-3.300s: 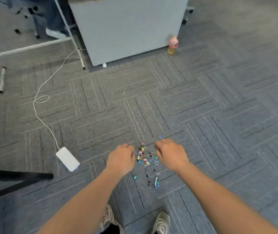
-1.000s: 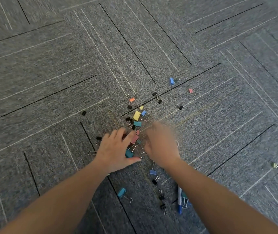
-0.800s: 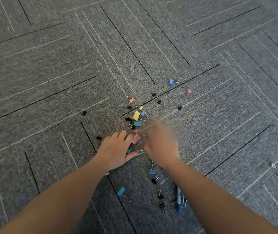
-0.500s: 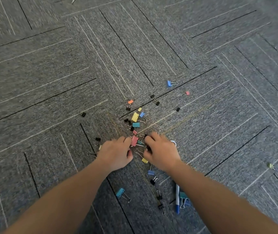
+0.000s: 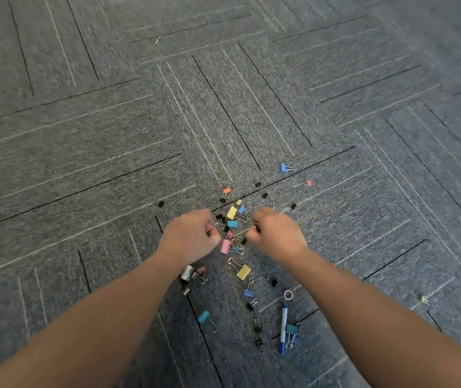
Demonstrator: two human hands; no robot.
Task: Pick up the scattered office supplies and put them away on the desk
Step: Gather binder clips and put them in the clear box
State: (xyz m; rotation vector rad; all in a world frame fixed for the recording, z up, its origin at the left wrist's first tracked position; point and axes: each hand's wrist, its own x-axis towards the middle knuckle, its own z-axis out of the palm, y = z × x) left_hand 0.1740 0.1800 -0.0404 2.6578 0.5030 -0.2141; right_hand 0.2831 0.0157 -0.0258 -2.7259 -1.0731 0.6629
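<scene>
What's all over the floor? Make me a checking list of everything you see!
Surface: grey carpet tiles.
Job's things: coloured binder clips scattered; blue pen lying near the right forearm.
Clutter: stray clip far right.
Hands: left hand curled, pinching something small; right hand curled round small items, likely clips.
Cables: nothing seen.
Surroundings: only carpet; no desk in view.

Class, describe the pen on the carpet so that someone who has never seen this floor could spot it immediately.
Start at the person's right forearm and look just inside it, at the near end of the binder clips scattered on the carpet. There lies the pen, beside a teal clip. It is the only long, thin item: white barrel, blue ends.
</scene>
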